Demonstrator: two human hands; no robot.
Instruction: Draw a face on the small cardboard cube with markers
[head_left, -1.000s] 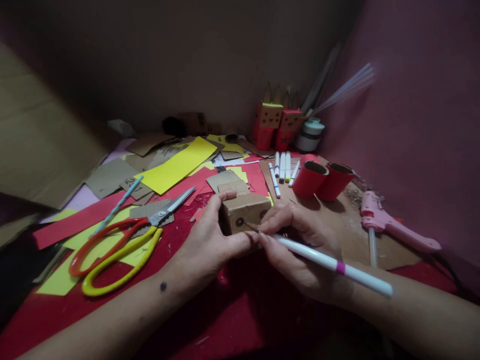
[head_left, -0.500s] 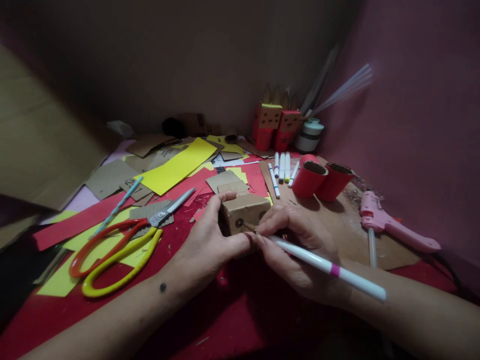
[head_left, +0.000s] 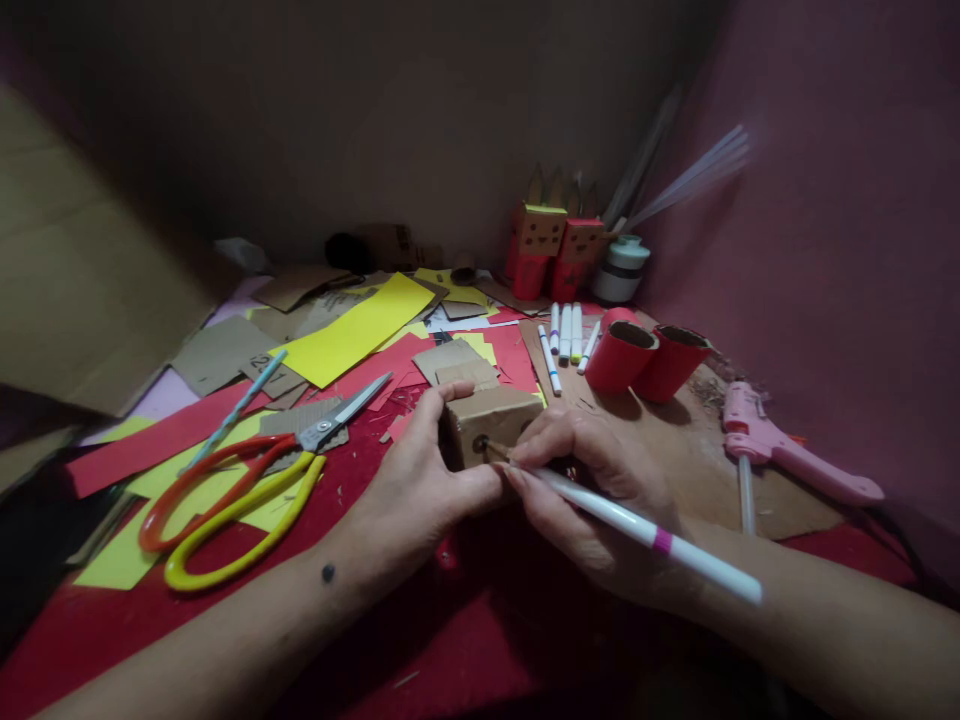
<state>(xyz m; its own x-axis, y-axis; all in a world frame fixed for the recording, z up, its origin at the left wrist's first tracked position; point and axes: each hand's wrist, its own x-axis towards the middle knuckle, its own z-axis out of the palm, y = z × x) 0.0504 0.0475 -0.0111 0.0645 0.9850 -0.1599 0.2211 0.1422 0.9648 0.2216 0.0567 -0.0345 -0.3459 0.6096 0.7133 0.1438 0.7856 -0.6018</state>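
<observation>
A small cardboard box (head_left: 489, 424) near the counter's middle is clamped by the left hand (head_left: 420, 480), fingers closed around it. A white marker (head_left: 637, 528) is gripped in the right hand (head_left: 592, 490), tip touching the box's front face. Orange-and-yellow scissors (head_left: 225, 500) lie toward the left edge, a pink glue gun (head_left: 780, 452) toward the right.

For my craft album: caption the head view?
Left hand steadies a cardboard box while right hand marks it with a marker.

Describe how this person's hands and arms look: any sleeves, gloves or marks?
Both forearms are bare up to the frame edge, with no sleeves in view. The left hand and right hand wear no gloves, and no rings or watch show. A small dark round spot marks the left forearm near the wrist.
</observation>
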